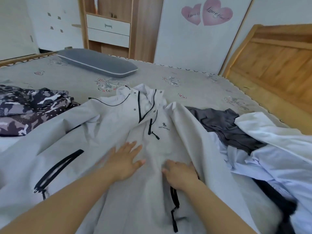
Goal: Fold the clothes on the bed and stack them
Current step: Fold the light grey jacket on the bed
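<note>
Now jacket (118, 124) lengthwise; collar away; left hand (124, 159) flat.

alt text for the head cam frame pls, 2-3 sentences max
Both hands lie on a light grey jacket spread across a bed: left hand flat and open, right hand gripping a fabric fold. Folded camouflage clothes sit at left; unfolded dark grey and white garments at right.

Jacket (128, 132) chest: "BETBAERT"-ish; heart sticker (217, 12): "Love you".
</note>
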